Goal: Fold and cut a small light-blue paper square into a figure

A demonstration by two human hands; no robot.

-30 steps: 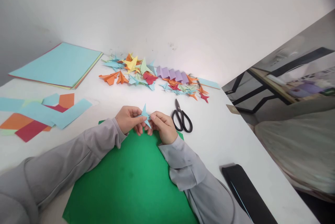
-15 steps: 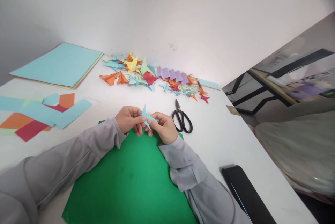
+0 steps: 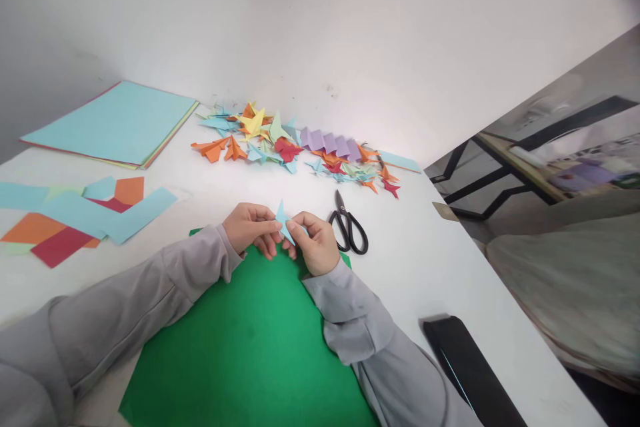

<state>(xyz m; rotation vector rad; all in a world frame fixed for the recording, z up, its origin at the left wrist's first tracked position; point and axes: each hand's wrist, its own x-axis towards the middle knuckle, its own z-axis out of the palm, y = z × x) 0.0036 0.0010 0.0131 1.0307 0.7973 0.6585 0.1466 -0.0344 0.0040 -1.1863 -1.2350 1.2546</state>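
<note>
Between my two hands is a small light-blue folded paper piece (image 3: 281, 215), with a pointed tip standing up. My left hand (image 3: 251, 228) pinches its left side between thumb and fingers. On the other side my right hand (image 3: 314, 242) is closed on it, the thumb pressed over the fold and covering part of the paper. Both hands are held above the far edge of a green sheet (image 3: 245, 347). Black-handled scissors (image 3: 349, 224) lie just right of my right hand, points away from me.
Colourful folded paper figures (image 3: 253, 122) and a purple pleated strip (image 3: 330, 142) line the wall. At left are cut paper pieces (image 3: 65, 240) and a stack of coloured sheets (image 3: 115, 122). A black flat object (image 3: 470, 367) lies near the table's right edge.
The blue paper has turned slightly between my fingers, so its wing on the right is now mostly covered. My right thumb has shifted up and left onto the fold.
</note>
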